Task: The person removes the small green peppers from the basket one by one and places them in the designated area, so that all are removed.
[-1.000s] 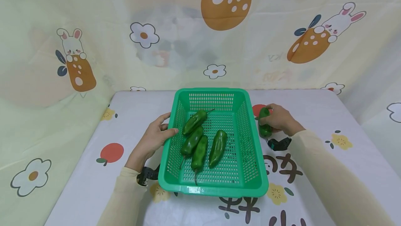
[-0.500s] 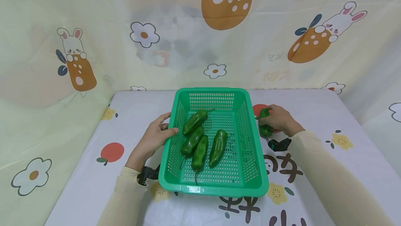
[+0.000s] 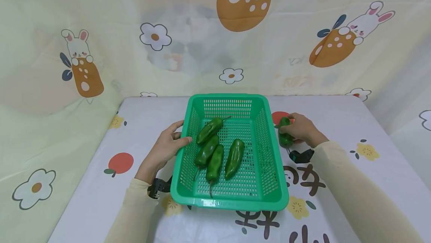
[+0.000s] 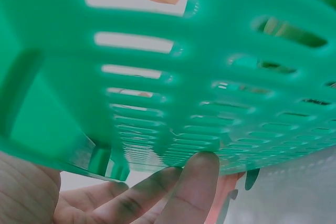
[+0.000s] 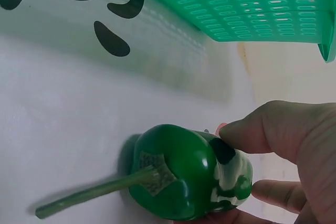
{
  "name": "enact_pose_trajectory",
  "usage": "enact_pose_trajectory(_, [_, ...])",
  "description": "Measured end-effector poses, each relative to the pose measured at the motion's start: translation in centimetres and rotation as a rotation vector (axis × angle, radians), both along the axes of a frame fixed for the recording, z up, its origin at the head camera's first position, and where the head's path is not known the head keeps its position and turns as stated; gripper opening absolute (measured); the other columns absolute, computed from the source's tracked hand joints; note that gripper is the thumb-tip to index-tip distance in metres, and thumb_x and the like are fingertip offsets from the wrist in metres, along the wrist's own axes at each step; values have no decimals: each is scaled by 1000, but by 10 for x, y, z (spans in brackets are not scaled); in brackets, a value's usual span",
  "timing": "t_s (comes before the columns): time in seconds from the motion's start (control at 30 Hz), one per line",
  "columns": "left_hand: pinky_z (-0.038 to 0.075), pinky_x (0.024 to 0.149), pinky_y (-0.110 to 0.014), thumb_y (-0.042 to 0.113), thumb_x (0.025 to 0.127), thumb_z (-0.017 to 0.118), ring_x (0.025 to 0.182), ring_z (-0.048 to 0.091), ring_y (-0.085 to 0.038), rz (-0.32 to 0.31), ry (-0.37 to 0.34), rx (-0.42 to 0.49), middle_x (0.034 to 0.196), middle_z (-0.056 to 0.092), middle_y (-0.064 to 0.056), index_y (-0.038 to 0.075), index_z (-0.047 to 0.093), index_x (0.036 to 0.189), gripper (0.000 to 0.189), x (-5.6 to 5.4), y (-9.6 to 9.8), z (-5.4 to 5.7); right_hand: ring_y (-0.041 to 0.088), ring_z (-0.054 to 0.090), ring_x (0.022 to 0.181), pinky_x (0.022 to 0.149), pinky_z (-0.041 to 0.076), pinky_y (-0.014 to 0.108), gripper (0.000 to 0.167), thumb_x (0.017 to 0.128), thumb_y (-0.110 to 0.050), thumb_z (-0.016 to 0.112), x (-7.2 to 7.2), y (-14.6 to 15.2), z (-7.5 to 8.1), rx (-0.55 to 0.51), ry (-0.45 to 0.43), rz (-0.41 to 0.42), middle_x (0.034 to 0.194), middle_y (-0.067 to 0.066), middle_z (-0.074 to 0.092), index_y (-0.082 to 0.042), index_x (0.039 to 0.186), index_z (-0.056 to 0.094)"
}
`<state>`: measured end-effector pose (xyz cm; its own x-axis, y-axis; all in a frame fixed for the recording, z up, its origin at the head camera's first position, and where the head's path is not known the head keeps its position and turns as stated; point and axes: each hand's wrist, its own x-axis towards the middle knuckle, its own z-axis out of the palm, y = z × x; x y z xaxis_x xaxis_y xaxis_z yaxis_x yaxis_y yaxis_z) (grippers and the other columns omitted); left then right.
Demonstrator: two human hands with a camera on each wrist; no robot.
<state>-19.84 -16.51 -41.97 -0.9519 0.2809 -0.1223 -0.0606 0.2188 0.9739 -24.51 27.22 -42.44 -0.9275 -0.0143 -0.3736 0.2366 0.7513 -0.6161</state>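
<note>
Your left hand (image 3: pixel 163 149) grips the left side of the green basket (image 3: pixel 229 204), thumb hooked over the rim and fingers against the outside of the slotted wall; a dark strap (image 3: pixel 158 187) sits on that wrist, with no brand you could read. Inside, toward the left, three green peppers (image 3: pixel 206 153) lie touching one another, two with their stems toward the near side and one with its stem toward the far right. Just right of them, a fourth pepper (image 3: pixel 234 159) lies apart on the basket floor. Past the basket's right wall, outside it, your right hand (image 3: pixel 303 128) grips a loose pepper (image 3: pixel 286 140) between thumb and fingers, low over the tablecloth (image 3: pixel 92 205), stem toward the near side; whether it bears weight there, you cannot tell. The step in hand seems to be taking hold of that pepper while you brace the basket; moving it inside would call for a firm pinch and enough lift to clear the right rim. As for writing, a raised mark (image 3: pixel 217 202) on the near rim is too small to read, dark printed characters (image 3: pixel 311 180) at near right are partly covered, and faint marks (image 3: pixel 297 61) on the far backdrop are illegible.
</note>
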Motion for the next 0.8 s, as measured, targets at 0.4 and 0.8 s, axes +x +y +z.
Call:
enact_pose_trajectory(0.4, [66, 74, -45, 9, 100, 65, 95, 76, -37, -6, 2, 4, 132, 62, -33, 12, 29, 164, 74, 0, 0, 0, 49, 47, 126, 101, 51, 66, 83, 101, -38, 57, 3, -2, 9, 62, 68, 3, 151, 38, 38, 11, 158, 23])
enact_pose_trajectory(0.8, [66, 74, -45, 9, 100, 65, 96, 76, -39, -4, 7, 0, 132, 63, -33, 11, 29, 164, 74, 1, 0, 1, 53, 40, 137, 106, 45, 72, 86, 100, -41, 59, 6, -27, 41, 53, 154, -11, 158, 36, 31, 4, 163, 19])
